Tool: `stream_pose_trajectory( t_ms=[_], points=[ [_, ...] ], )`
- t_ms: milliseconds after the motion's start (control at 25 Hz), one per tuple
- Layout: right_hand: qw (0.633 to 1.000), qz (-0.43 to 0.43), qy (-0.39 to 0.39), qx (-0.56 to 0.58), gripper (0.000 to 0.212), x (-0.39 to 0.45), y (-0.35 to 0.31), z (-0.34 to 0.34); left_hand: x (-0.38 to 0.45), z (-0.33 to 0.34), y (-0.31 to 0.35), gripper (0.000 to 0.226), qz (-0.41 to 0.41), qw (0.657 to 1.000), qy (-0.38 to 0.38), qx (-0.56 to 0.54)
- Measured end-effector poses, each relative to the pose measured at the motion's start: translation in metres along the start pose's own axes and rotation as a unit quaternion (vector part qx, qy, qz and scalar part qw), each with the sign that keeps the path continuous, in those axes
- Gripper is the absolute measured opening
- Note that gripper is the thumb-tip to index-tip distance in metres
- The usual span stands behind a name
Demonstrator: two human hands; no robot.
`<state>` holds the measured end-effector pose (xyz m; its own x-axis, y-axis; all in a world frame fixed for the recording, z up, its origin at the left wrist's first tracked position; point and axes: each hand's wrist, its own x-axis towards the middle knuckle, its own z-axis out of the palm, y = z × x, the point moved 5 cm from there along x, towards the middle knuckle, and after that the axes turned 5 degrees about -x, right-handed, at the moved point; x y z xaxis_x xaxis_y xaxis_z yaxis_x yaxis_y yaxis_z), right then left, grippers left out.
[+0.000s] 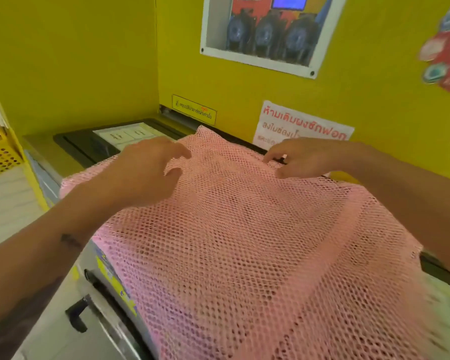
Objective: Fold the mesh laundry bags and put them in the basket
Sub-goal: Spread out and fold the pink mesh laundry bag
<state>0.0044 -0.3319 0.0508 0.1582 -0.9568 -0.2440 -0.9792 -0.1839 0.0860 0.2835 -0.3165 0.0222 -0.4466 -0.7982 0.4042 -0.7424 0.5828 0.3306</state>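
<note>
A large pink mesh laundry bag (pixel 244 242) lies spread flat over the top of a washing machine (pixel 70 149), its near edge hanging over the front. My left hand (pixel 146 172) hovers over the bag's far left part, fingers apart and curled, holding nothing. My right hand (pixel 302 157) rests at the bag's far right edge, fingertips pressing down on the mesh, fingers spread. A yellow perforated basket (pixel 0 158) shows at the far left edge, partly cut off.
Yellow walls stand close behind and to the left. A white-framed panel (pixel 263 32) hangs on the back wall above a paper notice (pixel 302 126). The machine's front has a black handle (pixel 77 315).
</note>
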Motion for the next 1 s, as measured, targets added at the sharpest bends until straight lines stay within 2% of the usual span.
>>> stream_pose_trajectory(
  t_ms=[80, 200, 400, 520, 680, 760, 800, 880, 1000],
  points=[
    [0.999, 0.024, -0.016, 0.016, 0.044, -0.047, 0.027, 0.004, -0.001, 0.004, 0.048, 0.035, 0.048, 0.998, 0.004, -0.050],
    [0.998, 0.055, -0.001, 0.027, 0.047, -0.110, 0.063, 0.013, -0.010, 0.018, 0.121, 0.034, 0.086, 0.992, -0.025, -0.094],
    [0.992, 0.121, -0.029, -0.007, 0.054, -0.173, 0.120, 0.065, -0.047, 0.051, 0.219, 0.025, 0.056, 0.980, -0.174, -0.083],
    [0.994, 0.105, -0.026, -0.008, 0.050, -0.187, 0.131, 0.094, -0.085, 0.060, 0.257, 0.023, 0.024, 0.970, -0.228, -0.081],
    [0.993, 0.098, 0.060, 0.018, 0.020, -0.194, 0.148, 0.113, -0.130, 0.077, 0.290, 0.043, -0.042, 0.964, -0.259, -0.044],
    [0.977, 0.107, 0.164, -0.089, 0.007, -0.195, 0.153, 0.107, -0.138, 0.082, 0.297, 0.046, -0.069, 0.969, -0.235, -0.035],
    [0.960, 0.112, 0.210, -0.150, 0.015, -0.196, 0.153, 0.104, -0.140, 0.083, 0.299, 0.048, -0.074, 0.970, -0.229, -0.034],
    [0.939, 0.128, 0.238, -0.212, 0.027, -0.194, 0.151, 0.101, -0.143, 0.083, 0.302, 0.055, -0.077, 0.967, -0.240, -0.020],
    [0.939, 0.119, 0.229, -0.229, 0.019, -0.184, 0.152, 0.110, -0.151, 0.085, 0.300, 0.074, -0.124, 0.959, -0.255, 0.010]
  ],
)
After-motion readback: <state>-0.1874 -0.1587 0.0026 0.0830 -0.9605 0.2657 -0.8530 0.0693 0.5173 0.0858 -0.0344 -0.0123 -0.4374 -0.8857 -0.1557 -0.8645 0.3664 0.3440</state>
